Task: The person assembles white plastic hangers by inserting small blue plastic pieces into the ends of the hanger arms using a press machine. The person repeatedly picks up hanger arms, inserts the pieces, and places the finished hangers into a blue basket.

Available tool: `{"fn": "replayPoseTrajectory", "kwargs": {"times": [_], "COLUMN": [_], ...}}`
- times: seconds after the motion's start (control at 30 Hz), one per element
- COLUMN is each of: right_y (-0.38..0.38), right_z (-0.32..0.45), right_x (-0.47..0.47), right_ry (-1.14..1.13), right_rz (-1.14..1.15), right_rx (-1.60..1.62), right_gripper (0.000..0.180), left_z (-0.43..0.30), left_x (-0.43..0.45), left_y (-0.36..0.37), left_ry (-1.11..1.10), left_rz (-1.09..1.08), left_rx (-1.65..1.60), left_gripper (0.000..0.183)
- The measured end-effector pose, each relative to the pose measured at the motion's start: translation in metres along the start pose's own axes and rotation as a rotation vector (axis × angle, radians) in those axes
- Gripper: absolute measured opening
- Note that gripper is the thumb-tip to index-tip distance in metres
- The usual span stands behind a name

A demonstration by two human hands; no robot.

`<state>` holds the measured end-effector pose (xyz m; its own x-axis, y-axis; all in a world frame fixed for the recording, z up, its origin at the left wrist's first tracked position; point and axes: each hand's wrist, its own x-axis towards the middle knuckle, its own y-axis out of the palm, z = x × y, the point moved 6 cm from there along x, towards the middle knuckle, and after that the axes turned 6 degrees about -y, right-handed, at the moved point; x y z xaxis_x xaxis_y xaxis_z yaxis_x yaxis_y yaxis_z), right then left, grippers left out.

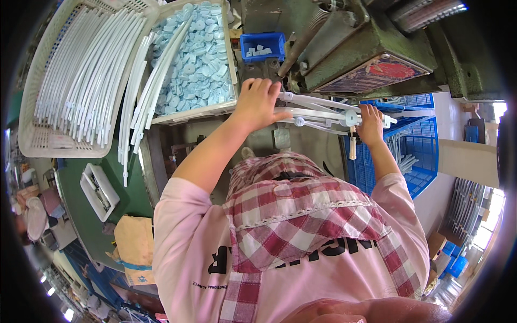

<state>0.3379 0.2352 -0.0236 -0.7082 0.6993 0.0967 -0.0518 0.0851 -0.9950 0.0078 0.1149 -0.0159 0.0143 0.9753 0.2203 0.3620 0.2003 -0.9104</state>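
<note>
A bundle of white plastic rods [309, 111] stretches sideways between my hands, in front of a press. My right hand [370, 123] is closed around its right end, beside a pale blue plastic disc [350, 118]. At the left end, my left hand [258, 103] is bent over the rods with its thumb along them. Its fingertips reach the base of the press, and what they grip there is hidden. A smaller round piece [299, 121] sits on the lower rods. Below the disc hangs a cream-coloured handle [353, 149], whose attachment I cannot make out.
A green press [363, 60] with a spring overhangs the right hand. At left, a white basket [30, 133] holds white rods beside a bin [194, 114] of pale blue discs. A small blue tray [262, 35] stands behind my left hand, and blue crates [426, 161] at right.
</note>
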Motion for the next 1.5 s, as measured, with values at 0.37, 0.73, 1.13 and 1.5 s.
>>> {"fn": "replayPoseTrajectory", "kwargs": {"times": [0.37,0.73,1.13,1.5], "right_y": [-0.007,-0.018,-0.037,-0.04], "right_z": [0.002,0.008,0.01,0.025], "right_x": [-0.001,-0.005,-0.019,-0.146], "right_ry": [0.062,0.081,0.102,0.145], "right_rz": [0.06,0.071,0.036,0.156], "right_rx": [-0.051,-0.065,0.064,0.39], "right_gripper": [0.054,0.054,0.053,0.039], "left_z": [0.019,0.025,0.02,-0.054], "left_x": [0.002,0.001,0.016,-0.11], "left_y": [0.016,0.021,0.013,0.021], "left_ry": [-0.026,-0.021,0.03,0.226], "left_rz": [0.085,0.13,0.071,0.089], "left_rx": [-0.043,-0.039,-0.004,-0.063], "left_gripper": [0.068,0.073,0.05,0.04]}}
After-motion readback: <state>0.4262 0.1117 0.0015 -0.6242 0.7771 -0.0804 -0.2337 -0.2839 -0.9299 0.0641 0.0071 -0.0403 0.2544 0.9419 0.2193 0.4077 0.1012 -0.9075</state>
